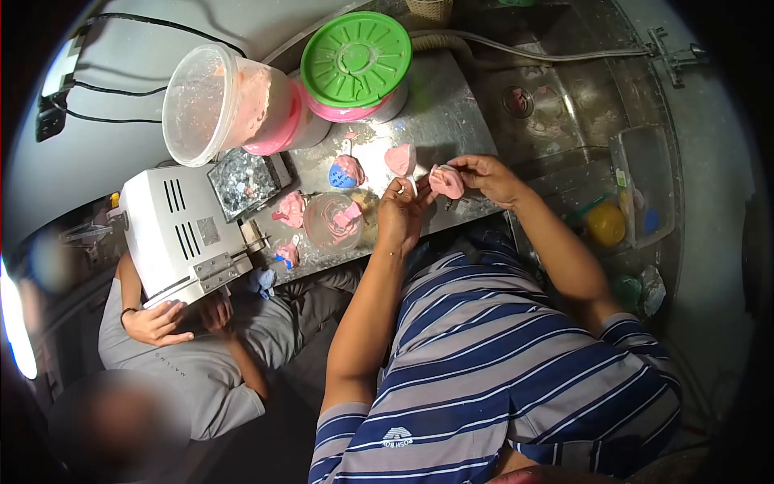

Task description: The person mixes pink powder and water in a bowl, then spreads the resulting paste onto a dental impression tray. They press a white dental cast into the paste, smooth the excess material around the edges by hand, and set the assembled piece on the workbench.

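Note:
Over the metal worktop's front edge, my two hands meet at a pink dental impression [447, 183] with a pale part along its edge. My left hand [395, 214] is closed at its left side, fingers pinching a whitish part. The fingers of my right hand [488, 181] are closed on its upper right side. A second impression, pink with white [398, 160], lies just beyond my left hand. Left of that is a blue and pink impression tray [347, 172]. A clear bowl [333, 223] with pink residue stands left of my left wrist.
Pink lumps [290, 210] lie near the bowl. A pink-smeared bucket [193, 105] and a green-lidded bucket [355, 59] stand at the back. To the right is a dirty sink [564, 121] with a clear bin [645, 185]. A person in grey [193, 371] sits left, hand at a white machine [181, 230].

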A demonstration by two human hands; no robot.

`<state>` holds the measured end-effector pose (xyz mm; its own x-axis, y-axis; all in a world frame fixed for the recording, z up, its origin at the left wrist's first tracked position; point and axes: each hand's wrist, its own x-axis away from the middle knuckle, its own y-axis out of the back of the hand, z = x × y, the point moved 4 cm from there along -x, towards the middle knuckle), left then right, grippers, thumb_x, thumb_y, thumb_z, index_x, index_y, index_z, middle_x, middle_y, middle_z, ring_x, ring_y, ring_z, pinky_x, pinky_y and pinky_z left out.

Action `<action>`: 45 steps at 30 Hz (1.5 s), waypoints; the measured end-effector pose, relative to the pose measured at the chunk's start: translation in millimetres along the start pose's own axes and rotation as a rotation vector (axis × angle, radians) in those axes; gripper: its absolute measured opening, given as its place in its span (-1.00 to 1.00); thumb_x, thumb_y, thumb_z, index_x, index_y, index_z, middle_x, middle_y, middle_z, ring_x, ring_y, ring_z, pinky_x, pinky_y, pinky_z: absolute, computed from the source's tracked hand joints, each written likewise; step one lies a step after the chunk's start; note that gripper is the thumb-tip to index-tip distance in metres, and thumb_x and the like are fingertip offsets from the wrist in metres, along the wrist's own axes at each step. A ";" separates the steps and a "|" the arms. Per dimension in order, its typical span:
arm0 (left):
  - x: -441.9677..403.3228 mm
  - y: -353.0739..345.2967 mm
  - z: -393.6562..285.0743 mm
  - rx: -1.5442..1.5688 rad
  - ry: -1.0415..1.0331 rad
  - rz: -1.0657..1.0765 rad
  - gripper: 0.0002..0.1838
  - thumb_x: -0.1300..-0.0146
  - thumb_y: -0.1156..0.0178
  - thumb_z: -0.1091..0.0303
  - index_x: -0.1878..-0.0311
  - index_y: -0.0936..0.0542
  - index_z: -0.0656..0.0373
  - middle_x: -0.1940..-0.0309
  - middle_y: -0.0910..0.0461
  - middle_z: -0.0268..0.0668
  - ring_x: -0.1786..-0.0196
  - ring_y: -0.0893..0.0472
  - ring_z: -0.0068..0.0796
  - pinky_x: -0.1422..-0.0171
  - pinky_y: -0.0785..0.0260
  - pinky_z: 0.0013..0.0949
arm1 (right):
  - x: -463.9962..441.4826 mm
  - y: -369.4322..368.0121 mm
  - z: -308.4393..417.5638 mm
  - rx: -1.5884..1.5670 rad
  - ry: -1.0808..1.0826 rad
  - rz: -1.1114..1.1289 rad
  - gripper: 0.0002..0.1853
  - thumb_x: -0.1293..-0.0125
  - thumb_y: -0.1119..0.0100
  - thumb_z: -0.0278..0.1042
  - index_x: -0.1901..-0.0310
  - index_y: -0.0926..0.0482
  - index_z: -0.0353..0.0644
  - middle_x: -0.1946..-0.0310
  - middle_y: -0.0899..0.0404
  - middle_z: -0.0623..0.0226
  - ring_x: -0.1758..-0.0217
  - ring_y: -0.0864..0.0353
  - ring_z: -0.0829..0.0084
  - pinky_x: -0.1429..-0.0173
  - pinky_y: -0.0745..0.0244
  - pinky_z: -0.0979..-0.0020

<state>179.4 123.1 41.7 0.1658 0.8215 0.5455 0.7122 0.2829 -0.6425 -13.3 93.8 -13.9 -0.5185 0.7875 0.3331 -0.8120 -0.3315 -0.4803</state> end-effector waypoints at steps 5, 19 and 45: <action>8.2 -30.2 -27.0 0.052 0.005 0.006 -0.91 -0.42 0.01 0.45 0.13 -0.45 0.25 -0.10 -0.53 0.14 -0.22 -0.53 0.06 -0.35 -0.38 0.02 | 7.1 -15.0 -2.4 -0.542 -0.001 0.224 -0.55 -0.44 -0.13 -0.30 -0.30 -0.38 -0.22 -0.12 -0.54 0.28 -0.22 -0.52 0.35 -0.36 -0.39 0.20; 51.4 -69.9 -97.0 -0.451 -0.323 0.132 -0.88 -0.44 -0.07 0.38 0.23 -0.49 0.21 0.35 -0.48 -0.43 0.30 -0.40 -0.62 -0.09 -0.37 -0.35 | -4.7 -31.2 41.9 -0.639 0.109 0.176 -0.57 -0.38 -0.19 -0.22 -0.20 -0.44 -0.23 -0.08 -0.58 0.26 -0.09 -0.62 0.29 -0.20 -0.51 0.26; 70.4 -45.3 -152.0 -0.060 -0.600 0.051 -0.84 -0.33 -0.19 0.52 0.28 -0.38 0.15 0.48 -0.51 -0.40 0.48 -0.50 -0.66 0.36 -0.40 -0.53 | 15.6 -202.3 235.4 1.456 0.842 0.188 -0.39 -0.25 -0.32 -0.08 -0.19 -0.48 -0.38 -0.07 -0.51 -0.05 -0.07 -0.56 0.06 -0.14 -0.49 0.21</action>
<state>262.5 92.9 191.0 -0.2010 0.9740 0.1046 0.7539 0.2220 -0.6184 79.8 50.8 279.5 -0.7430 0.5632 -0.3615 -0.5640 -0.2361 0.7913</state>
